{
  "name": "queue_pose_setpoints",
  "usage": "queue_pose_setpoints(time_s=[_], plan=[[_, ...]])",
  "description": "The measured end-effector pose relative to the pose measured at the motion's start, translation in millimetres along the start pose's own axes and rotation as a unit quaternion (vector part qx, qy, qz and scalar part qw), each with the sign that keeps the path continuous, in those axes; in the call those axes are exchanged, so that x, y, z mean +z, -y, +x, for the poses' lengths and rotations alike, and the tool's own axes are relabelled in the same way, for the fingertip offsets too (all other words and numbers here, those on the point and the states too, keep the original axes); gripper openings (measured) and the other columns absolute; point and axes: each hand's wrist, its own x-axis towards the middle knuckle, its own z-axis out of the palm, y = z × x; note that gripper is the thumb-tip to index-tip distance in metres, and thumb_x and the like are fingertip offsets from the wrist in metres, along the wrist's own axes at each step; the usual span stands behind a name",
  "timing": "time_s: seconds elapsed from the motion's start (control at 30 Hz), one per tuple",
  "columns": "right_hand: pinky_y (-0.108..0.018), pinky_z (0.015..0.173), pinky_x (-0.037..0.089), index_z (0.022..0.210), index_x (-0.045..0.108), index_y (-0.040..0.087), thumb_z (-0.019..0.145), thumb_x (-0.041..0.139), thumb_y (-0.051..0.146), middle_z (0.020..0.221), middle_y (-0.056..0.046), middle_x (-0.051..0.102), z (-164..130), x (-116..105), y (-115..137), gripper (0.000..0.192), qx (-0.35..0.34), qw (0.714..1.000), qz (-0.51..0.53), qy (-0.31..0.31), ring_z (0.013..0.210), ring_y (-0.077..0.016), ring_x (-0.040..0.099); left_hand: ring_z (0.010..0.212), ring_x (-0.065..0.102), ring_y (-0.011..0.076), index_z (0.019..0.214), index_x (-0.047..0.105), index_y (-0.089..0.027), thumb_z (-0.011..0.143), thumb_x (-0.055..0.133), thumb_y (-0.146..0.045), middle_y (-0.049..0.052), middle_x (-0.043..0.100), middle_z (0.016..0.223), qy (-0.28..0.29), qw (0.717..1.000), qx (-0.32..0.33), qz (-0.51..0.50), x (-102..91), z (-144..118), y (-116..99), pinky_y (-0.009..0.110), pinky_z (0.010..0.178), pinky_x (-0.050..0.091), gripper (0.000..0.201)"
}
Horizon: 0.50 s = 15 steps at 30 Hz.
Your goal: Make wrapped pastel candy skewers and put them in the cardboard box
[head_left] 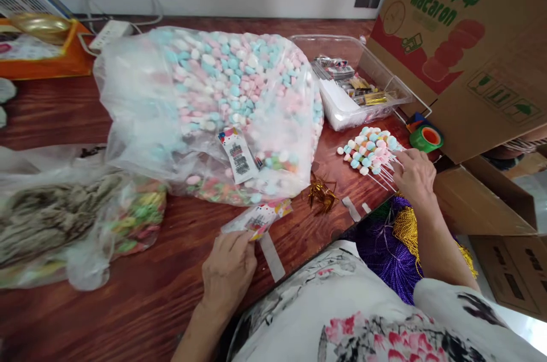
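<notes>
My left hand (231, 268) is closed on the edge of a small clear plastic packet (260, 218) with a colourful print, just above the table. At the right, my right hand (414, 177) has its fingers curled together on the white sticks of a pile of candy skewers (371, 148). Pink, blue, white and orange round candies are threaded on these skewers. Which stick the fingers grip is hidden. Between my hands lies a bunch of gold twist ties (322, 194). A printed sachet (238, 155) rests on a big bag of pastel candies (239, 82).
A clear plastic tub (342, 117) holds packets and white sticks. Behind it stands a large cardboard box (461, 25). Green tape (426, 138) lies beside the skewers. At the left are another plastic bag (85, 214) and an orange tray (77, 57). Purple and gold cords (393, 248) hang below the table edge.
</notes>
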Motion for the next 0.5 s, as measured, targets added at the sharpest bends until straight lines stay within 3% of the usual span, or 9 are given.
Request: queue_pose_setpoints(time_s=[0.1, 0.2, 0.3, 0.4, 0.5], plan=[[-0.034, 0.069, 0.033, 0.106, 0.071, 0.021, 0.089, 0.052, 0.029, 0.1, -0.011, 0.07, 2, 0, -1, 0.027, 0.005, 0.999, -0.047, 0.017, 0.089, -0.0252, 0.056, 0.079, 0.059, 0.0221, 0.088, 0.064, -0.017, 0.085, 0.061, -0.014, 0.006, 0.068, 0.083, -0.018, 1.0, 0.004, 0.009, 2.6, 2, 2, 0.035, 0.077, 0.049, 0.005], [-0.033, 0.067, 0.03, 0.09, 0.073, 0.019, 0.089, 0.049, 0.026, 0.088, -0.009, 0.071, 4, 8, -3, 0.025, 0.006, 0.998, -0.051, 0.042, 0.08, -0.0214, 0.057, 0.077, 0.058, 0.0228, 0.08, 0.064, -0.017, 0.086, 0.061, -0.015, 0.006, 0.067, 0.079, 0.017, 0.999, 0.023, 0.042, 4.0, 3, -5, 0.035, 0.072, 0.047, 0.007], [-0.032, 0.067, 0.034, 0.081, 0.073, 0.018, 0.089, 0.049, 0.026, 0.083, -0.009, 0.072, 5, 17, -6, 0.027, 0.009, 1.0, -0.021, 0.015, 0.078, -0.021, 0.059, 0.08, 0.059, 0.0231, 0.091, 0.067, -0.016, 0.089, 0.057, -0.017, 0.007, 0.068, 0.084, 0.056, 0.997, 0.011, 0.057, 2.9, 1, -14, 0.034, 0.072, 0.046, 0.011], [-0.032, 0.071, 0.042, 0.082, 0.075, 0.019, 0.087, 0.054, 0.029, 0.082, -0.008, 0.073, 7, 20, -7, 0.024, 0.026, 0.993, 0.102, -0.054, 0.079, -0.0211, 0.063, 0.084, 0.06, 0.0238, 0.106, 0.067, -0.017, 0.091, 0.055, -0.019, 0.008, 0.07, 0.093, 0.067, 0.997, -0.023, 0.044, 1.7, -1, -16, 0.035, 0.073, 0.046, 0.019], [-0.031, 0.07, 0.05, 0.082, 0.075, 0.018, 0.081, 0.064, 0.032, 0.08, -0.005, 0.074, 18, 16, 0, 0.017, 0.063, 0.949, 0.287, -0.118, 0.074, -0.0195, 0.067, 0.085, 0.059, 0.0239, 0.096, 0.068, -0.017, 0.093, 0.052, -0.019, 0.008, 0.07, 0.092, 0.066, 0.996, -0.056, -0.016, 5.5, -1, -9, 0.036, 0.075, 0.047, 0.016]])
